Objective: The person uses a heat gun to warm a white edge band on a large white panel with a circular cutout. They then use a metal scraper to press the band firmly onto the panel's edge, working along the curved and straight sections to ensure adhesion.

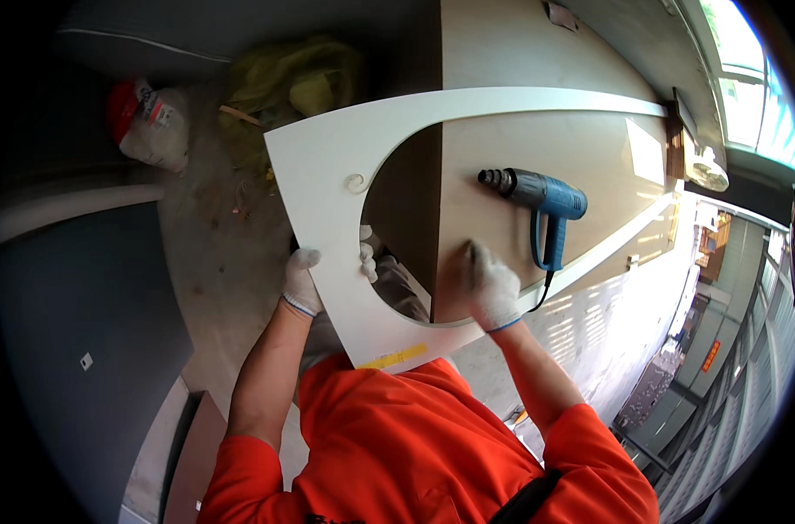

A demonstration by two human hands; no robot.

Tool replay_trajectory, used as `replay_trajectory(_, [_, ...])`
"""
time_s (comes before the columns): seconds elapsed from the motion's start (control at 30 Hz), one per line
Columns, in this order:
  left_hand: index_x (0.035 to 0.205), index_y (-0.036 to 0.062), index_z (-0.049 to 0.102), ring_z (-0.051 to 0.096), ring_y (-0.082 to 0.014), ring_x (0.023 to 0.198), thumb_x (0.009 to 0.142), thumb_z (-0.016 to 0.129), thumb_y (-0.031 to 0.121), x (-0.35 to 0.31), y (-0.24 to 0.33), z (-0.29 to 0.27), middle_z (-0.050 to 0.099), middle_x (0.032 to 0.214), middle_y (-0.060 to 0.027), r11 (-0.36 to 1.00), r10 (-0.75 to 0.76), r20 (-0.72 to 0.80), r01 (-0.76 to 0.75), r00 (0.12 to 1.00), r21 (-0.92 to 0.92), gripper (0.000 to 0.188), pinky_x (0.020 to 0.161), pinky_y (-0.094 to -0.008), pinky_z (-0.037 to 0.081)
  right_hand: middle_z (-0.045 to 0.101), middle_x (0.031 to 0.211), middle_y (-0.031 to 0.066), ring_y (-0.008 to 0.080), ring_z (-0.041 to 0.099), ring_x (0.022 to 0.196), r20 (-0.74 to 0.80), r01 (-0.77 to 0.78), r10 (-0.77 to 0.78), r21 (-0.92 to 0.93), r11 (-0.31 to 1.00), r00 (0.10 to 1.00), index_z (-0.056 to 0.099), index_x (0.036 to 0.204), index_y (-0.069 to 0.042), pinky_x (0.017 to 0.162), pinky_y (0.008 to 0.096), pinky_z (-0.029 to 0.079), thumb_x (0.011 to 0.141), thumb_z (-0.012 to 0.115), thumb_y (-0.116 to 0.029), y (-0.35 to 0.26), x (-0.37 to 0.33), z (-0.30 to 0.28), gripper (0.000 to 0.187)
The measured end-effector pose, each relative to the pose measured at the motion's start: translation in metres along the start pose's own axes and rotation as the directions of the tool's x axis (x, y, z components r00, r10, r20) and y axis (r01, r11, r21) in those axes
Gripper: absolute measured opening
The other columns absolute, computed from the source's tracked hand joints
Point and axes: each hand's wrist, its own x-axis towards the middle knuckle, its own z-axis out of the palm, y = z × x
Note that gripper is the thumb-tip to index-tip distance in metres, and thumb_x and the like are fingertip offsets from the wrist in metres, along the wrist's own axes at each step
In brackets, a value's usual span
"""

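Observation:
A white panel [319, 170] with a large rounded cut-out lies across a brown board and overhangs its left edge toward me. My left hand [302, 279], in a white knit glove, grips the panel's left edge, fingers partly hidden. My gloved right hand [493, 288] is closed at the near side of the cut-out, over the board. Something dark shows at its fingertips, too blurred to name. A blue heat gun [550, 196] lies on the board inside the cut-out, black nozzle pointing left. Curled white strips [367, 253] hang at the cut-out's left edge, and another curl [355, 182] rests on the panel.
The heat gun's black cord [542, 293] runs down over the panel's right arm. Yellow tape [394, 357] sticks to the panel's near corner. On the floor at the far left are a red-and-white sack [157, 127] and a yellowish bag [306, 83]. A small fan [708, 171] stands far right.

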Motion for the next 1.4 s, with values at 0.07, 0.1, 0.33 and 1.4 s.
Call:
replay_trajectory(0.07, [0.15,-0.0051,0.052,0.066,-0.0316,0.101,0.076,0.081,0.043,0.002,0.003,0.001,0.066,0.113,-0.018,1.0,-0.01,0.01,0.009,1.0,0.024,0.094,0.097,-0.0462,0.052,0.072,0.11,0.0249,0.0429,0.073,0.092,-0.065,-0.12,0.121,0.008,0.993,0.991,0.059,0.14,-0.003,0.077,0.0533,0.059,0.104,0.064,-0.023,0.018,0.008,0.003,0.042])
replay_trajectory(0.1, [0.15,-0.0045,0.053,0.066,-0.0317,0.102,0.076,0.081,0.044,0.002,0.003,0.0,0.066,0.114,-0.0178,1.0,-0.017,0.016,0.017,1.0,0.023,0.093,0.097,-0.0464,0.052,0.071,0.113,0.0257,0.044,0.072,0.098,-0.082,-0.174,0.177,0.049,0.984,0.981,0.058,0.142,-0.001,0.082,0.0544,0.059,0.103,0.065,-0.023,0.023,0.01,0.005,0.045])
replay_trajectory(0.33, [0.15,-0.0019,0.051,0.063,-0.032,0.109,0.079,0.082,0.045,0.002,0.002,-0.008,0.063,0.118,-0.0168,0.999,-0.04,0.026,0.04,0.999,0.007,0.09,0.102,-0.048,0.051,0.067,0.124,0.0208,0.0437,0.065,0.115,-0.103,-0.03,0.062,0.287,0.958,0.993,0.064,0.131,-0.001,0.098,0.0555,0.052,0.082,0.088,-0.037,-0.08,-0.028,-0.003,0.065])
replay_trajectory(1.4, [0.15,-0.0036,0.05,0.053,-0.0294,0.107,0.077,0.082,0.05,0.007,0.002,-0.007,0.053,0.116,-0.0152,0.98,-0.039,0.04,0.03,0.998,0.196,0.096,0.104,-0.0443,0.046,0.063,0.119,0.0177,0.037,0.064,0.108,-0.337,-0.127,0.243,0.331,0.935,0.91,0.057,0.139,0.004,0.097,0.0523,0.047,0.057,0.09,-0.034,-0.214,-0.037,0.045,0.096])
